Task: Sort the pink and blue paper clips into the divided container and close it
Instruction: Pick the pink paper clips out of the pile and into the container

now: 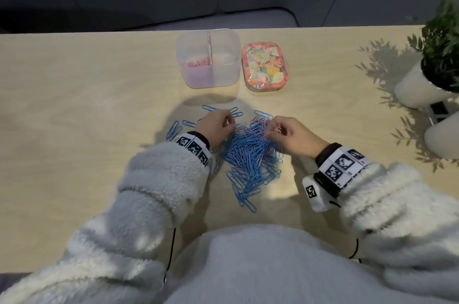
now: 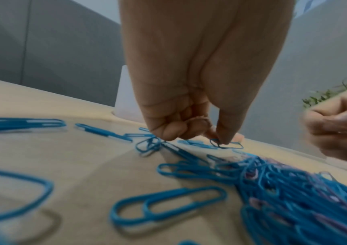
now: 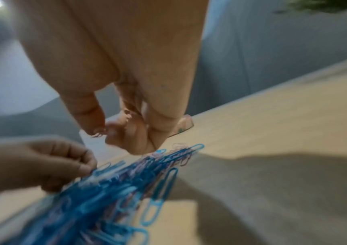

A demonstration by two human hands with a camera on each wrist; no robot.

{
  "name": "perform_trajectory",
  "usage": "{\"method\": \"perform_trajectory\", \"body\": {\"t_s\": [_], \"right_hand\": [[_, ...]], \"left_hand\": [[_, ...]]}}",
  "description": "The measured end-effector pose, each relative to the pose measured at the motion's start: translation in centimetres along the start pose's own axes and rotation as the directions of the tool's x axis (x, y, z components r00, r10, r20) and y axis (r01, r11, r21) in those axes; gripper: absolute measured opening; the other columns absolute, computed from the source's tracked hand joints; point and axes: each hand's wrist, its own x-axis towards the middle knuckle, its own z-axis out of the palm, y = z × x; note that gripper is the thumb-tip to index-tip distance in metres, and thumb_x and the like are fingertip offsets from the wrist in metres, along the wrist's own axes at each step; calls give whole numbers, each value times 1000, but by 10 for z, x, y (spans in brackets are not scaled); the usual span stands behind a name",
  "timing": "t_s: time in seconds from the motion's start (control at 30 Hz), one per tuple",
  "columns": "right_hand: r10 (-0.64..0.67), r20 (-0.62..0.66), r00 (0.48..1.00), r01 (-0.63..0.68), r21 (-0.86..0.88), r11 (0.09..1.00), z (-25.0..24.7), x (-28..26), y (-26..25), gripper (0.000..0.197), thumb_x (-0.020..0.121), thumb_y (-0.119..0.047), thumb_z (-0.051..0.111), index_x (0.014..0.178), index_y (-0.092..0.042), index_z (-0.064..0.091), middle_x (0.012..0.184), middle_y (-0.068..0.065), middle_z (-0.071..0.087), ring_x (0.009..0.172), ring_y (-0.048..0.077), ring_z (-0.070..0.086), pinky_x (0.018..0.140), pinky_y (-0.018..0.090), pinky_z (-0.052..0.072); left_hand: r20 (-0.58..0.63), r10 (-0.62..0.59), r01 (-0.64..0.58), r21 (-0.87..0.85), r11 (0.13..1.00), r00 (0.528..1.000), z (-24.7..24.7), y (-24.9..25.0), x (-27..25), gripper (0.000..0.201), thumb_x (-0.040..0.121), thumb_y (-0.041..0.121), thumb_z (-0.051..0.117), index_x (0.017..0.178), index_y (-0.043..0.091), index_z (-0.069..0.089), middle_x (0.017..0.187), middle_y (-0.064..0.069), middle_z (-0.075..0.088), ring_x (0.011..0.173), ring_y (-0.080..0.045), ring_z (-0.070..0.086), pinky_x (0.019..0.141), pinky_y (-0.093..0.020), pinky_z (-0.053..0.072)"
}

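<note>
1. A pile of clips (image 1: 250,154), mostly blue with some pink mixed in, lies at the centre of the table (image 1: 74,105) in the head view; loose blue ones are scattered to its left.
2. The left hand (image 1: 216,125) sits at the pile's upper left, fingers (image 2: 225,132) curled; thumb and forefinger pinch a blue clip (image 2: 226,144) that touches the table.
3. The right hand (image 1: 290,133) is at the pile's upper right, fingers curled, with pink clips (image 3: 99,132) pinched at the tips; the wrist view is blurred.
4. The container (image 1: 208,58) stands open above the pile, upper centre, pink clips in its left compartment; I cannot tell what the right one holds.
5. The floral lid (image 1: 264,66) lies just right of the container.
6. Potted plants (image 1: 432,55) stand at the right edge.
</note>
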Motion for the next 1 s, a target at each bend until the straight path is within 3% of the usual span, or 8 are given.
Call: {"method": "perform_trajectory", "body": {"t_s": [0.07,0.17,0.3,0.4,0.5,0.63,0.83,1.0], "right_hand": [[97,-30,995,-81,339,937,-6,-5,-1,23,90,-4,53,71,-15,56,70,14,54,47,14,41,45,22,32],[244,-90,966,-121,674,728,-18,-6,-2,22,91,5,46,79,-8,59,61,8,62,39,8,46,37,16,37],[420,-23,907,-222,822,524,-34,2,-1,29,98,-19,36,77,-11,55,57,2,48,38,9,43,35,16,39],[508,-132,851,-294,682,670,-33,14,5,37,94,-33,47,62,-15,45,52,9,45,38,14,37,35,13,30],[356,-386,851,-341,111,934,-26,22,13,33,74,-45,65,63,-15,55,76,15,67,64,23,58,59,28,49],[187,-365,912,-347,-443,827,-10,20,4,39,73,-50,71,84,-13,62,81,2,63,75,25,56,65,28,37],[88,-395,915,-314,-557,769,14,24,-4,20,87,-31,61,83,-13,70,86,10,70,82,33,64,67,32,46],[151,-345,926,-270,-327,906,10,27,1,11,83,-24,65,79,-15,69,82,3,68,75,23,61,67,28,47]], "left_hand": [[-58,-19,16,-47,999,998,-4,-5,0,11,90,18,52,90,10,60,62,9,38,57,-9,36,51,-22,27],[-123,-106,98,-73,993,987,-10,-13,1,8,89,17,53,90,11,59,68,4,44,62,-12,40,56,-24,31],[-90,-112,112,-5,994,990,-12,-15,-1,18,89,15,55,105,9,57,88,-7,52,77,-18,46,70,-28,36],[-76,-16,23,82,996,997,-6,-3,0,19,90,21,54,106,12,56,101,-11,60,81,-21,51,72,-28,39],[-12,52,-47,275,960,999,3,11,6,21,90,28,54,105,13,57,110,-7,58,95,-24,57,82,-34,47],[24,-54,45,279,959,998,11,19,14,21,90,24,57,100,6,59,110,-12,57,100,-29,58,87,-39,48],[62,-82,70,174,982,995,10,21,10,17,88,14,54,74,6,55,80,-12,54,74,-25,54,70,-33,44],[137,-203,237,-321,917,970,-6,22,18,23,88,10,55,66,16,54,70,-2,62,65,-13,55,60,-21,48]]}}
